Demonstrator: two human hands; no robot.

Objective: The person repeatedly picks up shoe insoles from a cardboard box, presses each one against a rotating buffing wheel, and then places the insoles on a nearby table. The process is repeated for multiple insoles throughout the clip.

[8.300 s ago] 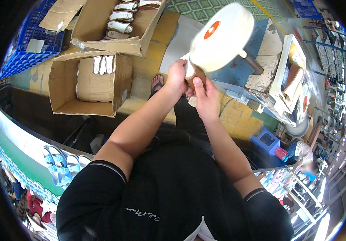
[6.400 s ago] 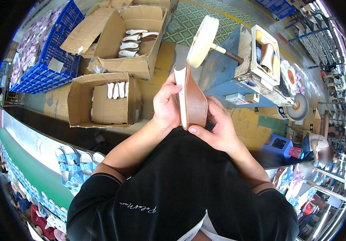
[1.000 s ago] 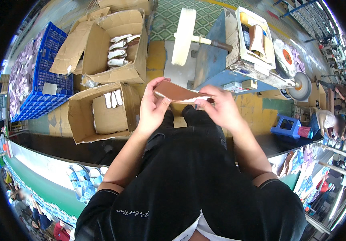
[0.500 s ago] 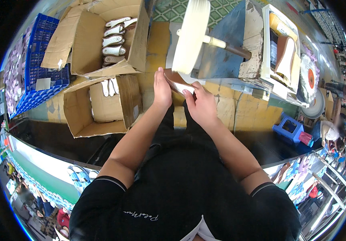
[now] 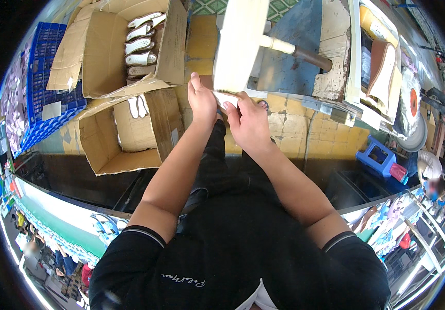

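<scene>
A brown-and-white shoe sole (image 5: 224,97) is held between my two hands, right at the lower edge of a big white buffing wheel (image 5: 240,46). The wheel is blurred and covers part of the sole. My left hand (image 5: 203,102) grips the sole's left end, with its fingers pointing up. On the other end, my right hand (image 5: 249,121) is closed with the thumb on the near face. From the wheel, a pale shaft (image 5: 279,45) runs right into the machine housing (image 5: 332,51).
Left of me stand two open cardboard boxes (image 5: 93,64), (image 5: 90,129) holding several white soles. A blue plastic crate (image 5: 52,77) is farther left. On the right are a white tray (image 5: 357,51) with a brown-and-white sole (image 5: 382,75), and a blue stool (image 5: 377,157).
Both hands have moved slightly left with the sole. The sole has come up to the wheel's lower edge, and the wheel now hides more of it.
</scene>
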